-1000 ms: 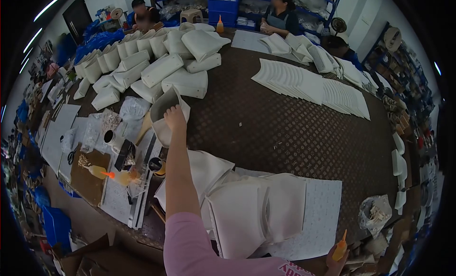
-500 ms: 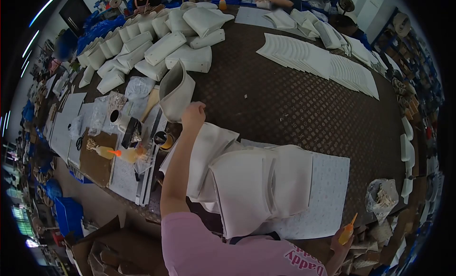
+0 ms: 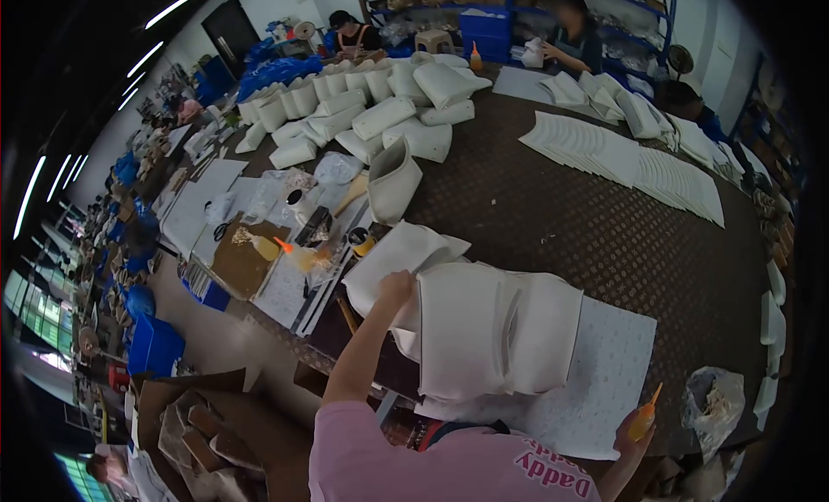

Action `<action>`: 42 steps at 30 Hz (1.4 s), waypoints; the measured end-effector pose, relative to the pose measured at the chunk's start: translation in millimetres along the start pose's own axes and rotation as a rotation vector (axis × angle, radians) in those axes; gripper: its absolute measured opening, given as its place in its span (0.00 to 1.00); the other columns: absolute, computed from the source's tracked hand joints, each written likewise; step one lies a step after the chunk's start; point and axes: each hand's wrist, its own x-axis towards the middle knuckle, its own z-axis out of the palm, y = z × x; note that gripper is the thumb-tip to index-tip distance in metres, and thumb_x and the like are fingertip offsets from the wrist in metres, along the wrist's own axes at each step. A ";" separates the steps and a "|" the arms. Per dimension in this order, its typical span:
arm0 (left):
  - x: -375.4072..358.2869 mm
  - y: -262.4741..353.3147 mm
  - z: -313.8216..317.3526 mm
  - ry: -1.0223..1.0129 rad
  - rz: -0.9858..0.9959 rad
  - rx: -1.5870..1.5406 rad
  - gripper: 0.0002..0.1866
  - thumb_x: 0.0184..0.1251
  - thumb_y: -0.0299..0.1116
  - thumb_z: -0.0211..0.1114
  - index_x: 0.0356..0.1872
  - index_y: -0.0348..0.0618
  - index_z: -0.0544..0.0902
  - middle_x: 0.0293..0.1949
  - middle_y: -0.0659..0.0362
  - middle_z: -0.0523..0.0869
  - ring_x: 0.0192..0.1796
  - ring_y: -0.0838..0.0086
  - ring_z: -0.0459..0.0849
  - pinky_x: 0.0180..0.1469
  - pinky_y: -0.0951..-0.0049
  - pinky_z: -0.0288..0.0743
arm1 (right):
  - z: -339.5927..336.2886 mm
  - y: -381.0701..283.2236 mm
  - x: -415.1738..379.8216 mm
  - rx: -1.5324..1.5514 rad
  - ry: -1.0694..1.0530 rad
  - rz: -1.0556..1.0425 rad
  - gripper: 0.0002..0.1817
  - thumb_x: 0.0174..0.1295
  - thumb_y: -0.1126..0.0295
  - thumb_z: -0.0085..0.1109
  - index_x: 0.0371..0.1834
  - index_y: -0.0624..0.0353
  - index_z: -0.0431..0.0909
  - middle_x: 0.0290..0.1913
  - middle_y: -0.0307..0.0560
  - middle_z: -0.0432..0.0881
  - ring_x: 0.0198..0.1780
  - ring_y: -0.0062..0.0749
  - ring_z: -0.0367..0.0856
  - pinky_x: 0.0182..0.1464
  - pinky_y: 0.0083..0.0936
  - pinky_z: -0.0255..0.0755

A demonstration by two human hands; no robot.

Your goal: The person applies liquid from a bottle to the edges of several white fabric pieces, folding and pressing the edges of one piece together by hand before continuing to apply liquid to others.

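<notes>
**Several white pouches [image 3: 462, 338] beside the left hand [image 3: 397, 287]**

The table [image 3: 643, 252] spreads ahead of the fingers. A pale sheet [image 3: 609, 364] lies to their right, partly under the pouches. These look light, soft to press, yet stiff enough to keep shape; I judge the edge is the good place to hold. The left fingers bend at the nearest pouch [image 3: 389, 250]; whether they grip, I cannot tell. The right hand [image 3: 628, 435] is closed around a bottle [image 3: 642, 423], nozzle up.
</notes>
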 end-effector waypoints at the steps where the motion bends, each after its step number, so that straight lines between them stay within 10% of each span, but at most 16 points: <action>1: -12.0 -0.8 -1.3 0.122 0.005 0.014 0.07 0.62 0.31 0.55 0.38 0.41 0.76 0.34 0.47 0.84 0.42 0.50 0.83 0.44 0.54 0.77 | -5.8 7.9 0.5 0.005 -0.001 0.040 0.24 0.62 0.57 0.62 0.57 0.56 0.68 0.51 0.44 0.76 0.51 0.33 0.77 0.50 0.27 0.76; 11: -140.2 33.9 -204.1 1.036 -0.001 -0.236 0.07 0.68 0.31 0.52 0.39 0.42 0.77 0.30 0.43 0.82 0.35 0.46 0.82 0.36 0.52 0.75 | -73.9 -8.9 28.0 0.086 0.046 0.111 0.25 0.62 0.58 0.62 0.57 0.56 0.68 0.51 0.44 0.77 0.50 0.33 0.78 0.49 0.28 0.76; 15: -162.8 80.1 -239.0 0.890 0.275 -0.610 0.12 0.70 0.34 0.55 0.46 0.38 0.79 0.28 0.50 0.83 0.31 0.63 0.83 0.34 0.66 0.74 | -106.8 -42.3 34.3 -0.603 0.017 -0.248 0.25 0.62 0.58 0.62 0.58 0.56 0.67 0.51 0.43 0.77 0.50 0.32 0.78 0.49 0.28 0.76; 17: -164.1 109.9 -244.0 0.612 0.271 -0.653 0.19 0.66 0.36 0.62 0.51 0.33 0.77 0.30 0.58 0.82 0.35 0.80 0.79 0.38 0.76 0.73 | -100.7 -58.6 48.6 -0.201 -0.059 -0.057 0.25 0.62 0.58 0.62 0.58 0.56 0.67 0.51 0.43 0.77 0.50 0.32 0.78 0.49 0.28 0.76; 18: -159.9 124.5 -234.9 0.492 0.319 -0.752 0.20 0.65 0.35 0.63 0.54 0.33 0.75 0.35 0.58 0.82 0.37 0.80 0.79 0.40 0.76 0.73 | -112.4 -58.5 81.9 0.519 -0.158 0.227 0.23 0.60 0.56 0.64 0.54 0.56 0.70 0.49 0.43 0.78 0.49 0.32 0.79 0.48 0.28 0.76; 20: -140.8 143.7 -199.3 0.240 0.398 -0.932 0.24 0.64 0.32 0.64 0.59 0.34 0.71 0.45 0.56 0.82 0.43 0.79 0.79 0.45 0.77 0.73 | -76.9 -79.5 64.7 0.395 -0.324 0.178 0.21 0.62 0.52 0.61 0.49 0.54 0.73 0.48 0.40 0.77 0.51 0.28 0.77 0.51 0.27 0.75; 25: -84.4 141.5 -34.0 0.357 0.252 -0.210 0.28 0.50 0.39 0.70 0.53 0.39 0.76 0.50 0.48 0.78 0.53 0.52 0.76 0.55 0.58 0.70 | -23.0 -88.0 30.0 0.317 -0.363 0.274 0.24 0.58 0.50 0.65 0.48 0.56 0.74 0.47 0.43 0.78 0.49 0.30 0.79 0.48 0.26 0.77; 31: -108.1 149.7 -10.4 0.607 0.235 0.135 0.18 0.52 0.38 0.69 0.43 0.42 0.78 0.46 0.53 0.77 0.48 0.55 0.76 0.51 0.57 0.70 | -9.0 -45.7 20.8 0.548 -0.263 0.493 0.23 0.61 0.53 0.62 0.48 0.61 0.75 0.48 0.47 0.80 0.47 0.35 0.81 0.49 0.28 0.80; 42: -147.3 148.0 -2.9 0.453 0.149 0.198 0.18 0.53 0.34 0.69 0.44 0.40 0.74 0.43 0.49 0.76 0.48 0.57 0.77 0.46 0.61 0.74 | -16.0 -10.4 29.5 0.507 -0.206 0.442 0.25 0.60 0.51 0.63 0.47 0.63 0.75 0.48 0.50 0.79 0.47 0.37 0.81 0.48 0.28 0.81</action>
